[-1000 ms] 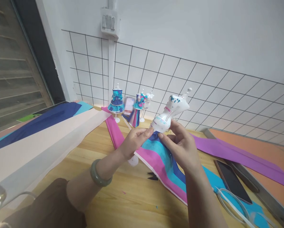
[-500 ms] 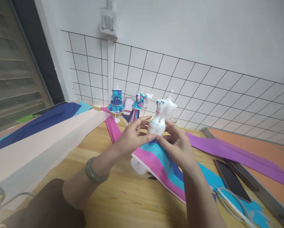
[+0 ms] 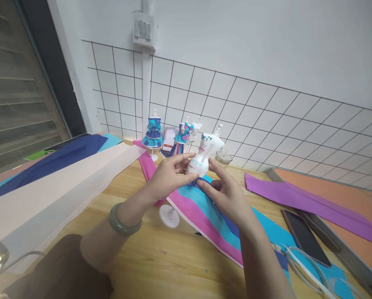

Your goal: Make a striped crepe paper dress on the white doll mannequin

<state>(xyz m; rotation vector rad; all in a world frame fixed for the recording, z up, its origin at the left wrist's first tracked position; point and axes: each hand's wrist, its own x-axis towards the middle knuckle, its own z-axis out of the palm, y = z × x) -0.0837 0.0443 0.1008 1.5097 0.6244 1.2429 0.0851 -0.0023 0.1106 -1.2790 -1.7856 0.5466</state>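
The mannequin (image 3: 204, 154), white with teal and pink marks, is tilted over the table (image 3: 136, 265), its neck leaning to the right. The left hand (image 3: 170, 176) grips the mannequin's left hip, thumb across the front at the lower edge, fingers curled around the side. The right hand (image 3: 228, 193) clasps the other hip, forefinger along the side, thumb pressing the navy top of the skirt (image 3: 204, 203) against the mannequin's lower edge; how firmly either hand squeezes, I cannot tell. The skirt, banded in blue, turquoise and pink with a white edge, spreads below the mannequin to the right, partly behind the right forearm. A white disc (image 3: 169, 216) shows below the mannequin to the left, just beside the skirt's edge.

Just beyond the mannequin, to its right, is a clear dish (image 3: 223, 157). Beyond it to the left are a blue dress (image 3: 152, 135) on a stand, a lit screen (image 3: 169, 141) and other small dressed figures. Well left of the mannequin lies pale cloth (image 3: 64, 182); to its right are purple cloth (image 3: 310, 203), a dark phone (image 3: 306, 236) and a looped cable (image 3: 304, 265). A wire grid (image 3: 215, 71) runs behind it.
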